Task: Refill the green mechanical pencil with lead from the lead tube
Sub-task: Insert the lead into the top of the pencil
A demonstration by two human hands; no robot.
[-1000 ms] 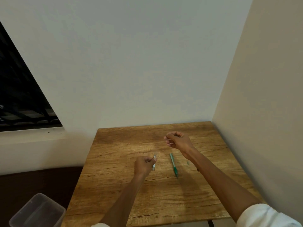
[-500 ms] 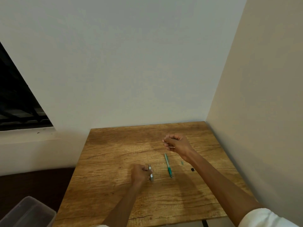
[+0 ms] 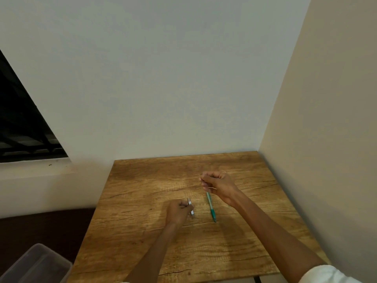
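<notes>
The green mechanical pencil (image 3: 211, 207) lies on the wooden table (image 3: 142, 180), its tip pointing toward me. My left hand (image 3: 177, 213) rests low on the table, just left of the pencil, and is closed on the small clear lead tube (image 3: 191, 207). My right hand (image 3: 216, 183) hovers above the pencil's far end, fingers pinched on thin pencil leads (image 3: 208, 187) that stick out beside the fingers.
The table sits in a corner, with a white wall behind and a beige wall on the right. A clear plastic bin (image 3: 34, 266) stands on the floor at the lower left. A dark window (image 3: 22, 123) is at the left.
My left hand has lowered the lead tube down to the table surface. My right hand has stayed above the pencil, still pinching the leads.
</notes>
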